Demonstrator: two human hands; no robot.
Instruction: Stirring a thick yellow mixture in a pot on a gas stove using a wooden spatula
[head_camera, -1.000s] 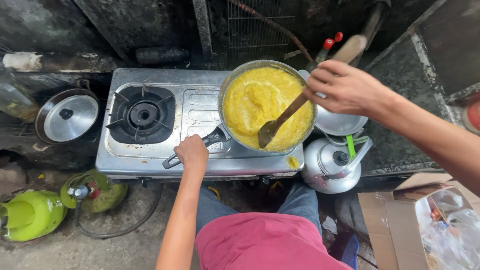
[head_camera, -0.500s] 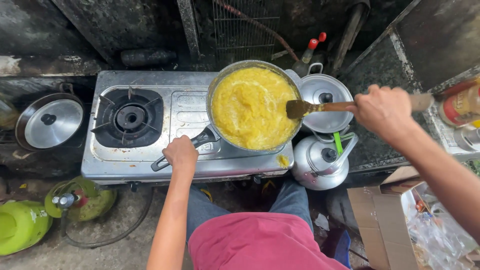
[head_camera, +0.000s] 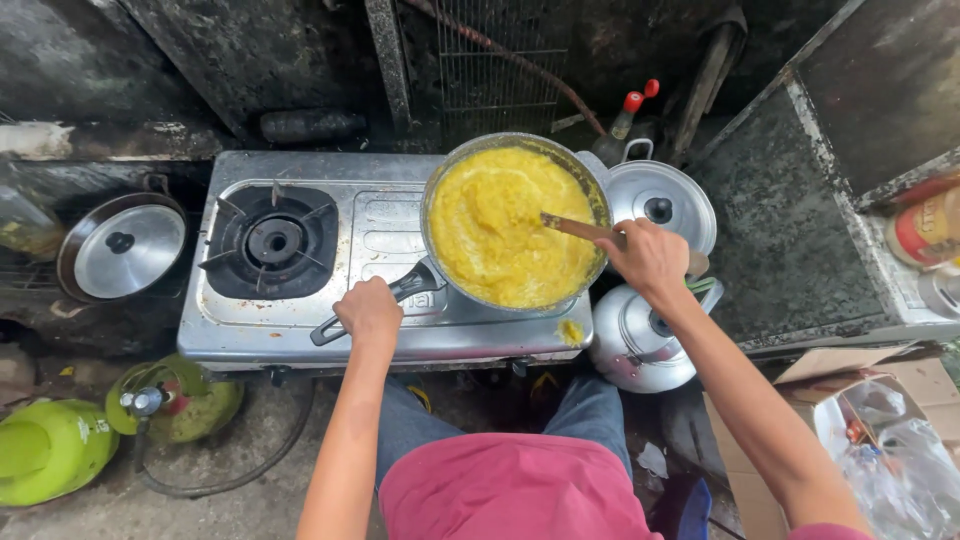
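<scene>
A metal pan (head_camera: 436, 176) full of thick yellow mash (head_camera: 500, 235) sits on the right burner of a two-burner gas stove (head_camera: 380, 220). My left hand (head_camera: 368, 311) grips the pan's black handle (head_camera: 412, 283) at the stove's front. My right hand (head_camera: 650, 260) holds a wooden spatula (head_camera: 578, 229) by its handle, with the blade end dipped into the mash at the pan's right side. A blob of mash (head_camera: 571, 330) lies on the stove's front right corner.
The left burner (head_camera: 272, 240) is bare. A lidded pot (head_camera: 120, 248) stands left of the stove, a pot lid (head_camera: 660, 205) and a kettle (head_camera: 636, 340) to its right. Green gas cylinders (head_camera: 55, 445) sit on the floor lower left; a cardboard box (head_camera: 870, 420) lower right.
My right hand swung out to the right with the spatula lifted over the lid, then came back and put the spatula into the mash. My left hand stayed on the pan handle.
</scene>
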